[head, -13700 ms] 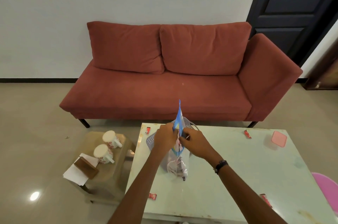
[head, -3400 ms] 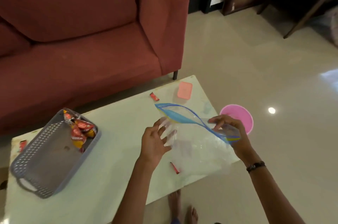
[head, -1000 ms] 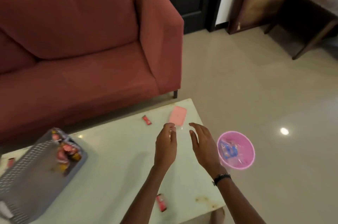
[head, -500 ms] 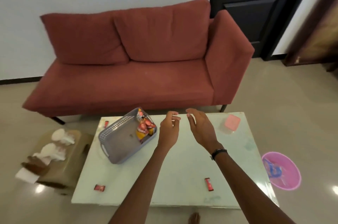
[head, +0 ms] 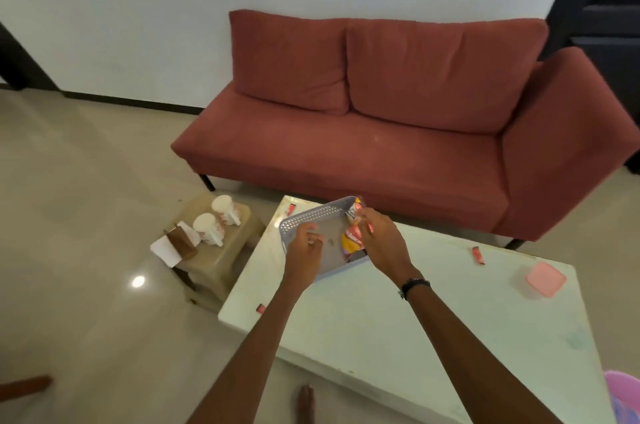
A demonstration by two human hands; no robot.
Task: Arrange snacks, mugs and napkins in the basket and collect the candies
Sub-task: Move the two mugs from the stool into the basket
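Observation:
A grey perforated basket (head: 311, 218) sits at the far left end of the pale table (head: 381, 326). Red and orange snack packets (head: 350, 241) lie in its right end. My left hand (head: 304, 250) hovers over the basket's bare floor, fingers loosely curled around nothing. My right hand (head: 379, 240) is over the packets, thumb and fingers pinching the top of one. Two white mugs (head: 225, 209) (head: 209, 229) stand on a low stool, beside white napkins (head: 162, 250) under a brown holder (head: 182, 243). Small red candies lie on the table: one far right (head: 478, 254), one at the left edge (head: 260, 308), and one behind the basket (head: 291, 209).
A pink lidded container (head: 546, 280) rests on the table's right end. A pink bin (head: 625, 396) stands on the floor at bottom right. The red sofa (head: 363, 160) runs behind the table. The beige stool (head: 221, 254) is left of the table. My bare foot (head: 304, 403) shows below.
My head has turned left, bringing the basket under my hands. Both hands, empty in the air before, have dropped onto the basket; the right one now touches the snack packets.

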